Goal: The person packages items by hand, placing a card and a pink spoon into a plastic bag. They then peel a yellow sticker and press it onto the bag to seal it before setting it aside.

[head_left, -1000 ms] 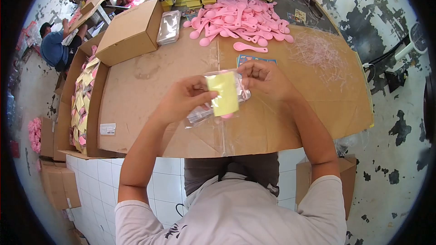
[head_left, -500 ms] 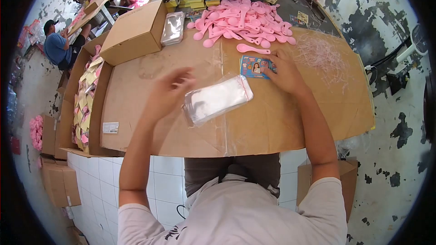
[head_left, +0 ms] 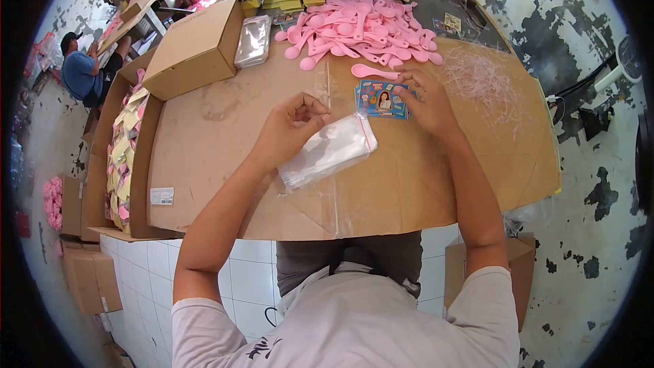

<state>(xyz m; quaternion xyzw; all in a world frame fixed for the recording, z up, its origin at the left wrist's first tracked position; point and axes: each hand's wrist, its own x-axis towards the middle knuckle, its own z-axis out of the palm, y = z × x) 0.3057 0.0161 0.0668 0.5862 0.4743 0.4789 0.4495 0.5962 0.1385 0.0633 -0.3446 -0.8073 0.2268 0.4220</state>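
A stack of clear plastic bags (head_left: 330, 153) with a red line near the flap lies in front of me. Over its upper left part is my left hand (head_left: 293, 126), fingers curled and thumb tip close to the index finger; what they pinch, if anything, I cannot tell. Blue printed cards (head_left: 376, 101) with a portrait lie in a slightly fanned pile just beyond the bags. My right hand (head_left: 430, 105) grips the pile's upper right edge, thumb on top and fingers bent behind. One pink spoon (head_left: 371, 71) lies above the cards, its handle end by my right fingertips.
A heap of pink spoons (head_left: 368, 31) covers the back of the cardboard-topped table. At left stand a closed carton (head_left: 194, 48) and a long box of packed pieces (head_left: 126, 150). More bags (head_left: 253, 41) lie beside the carton; plastic shreds (head_left: 484, 88) lie right. A person (head_left: 83, 68) sits far left.
My left hand has come right and its fingers have curled over the bags. My right hand has drawn back slightly toward the cards' upper right edge, uncovering more of the printed cards.
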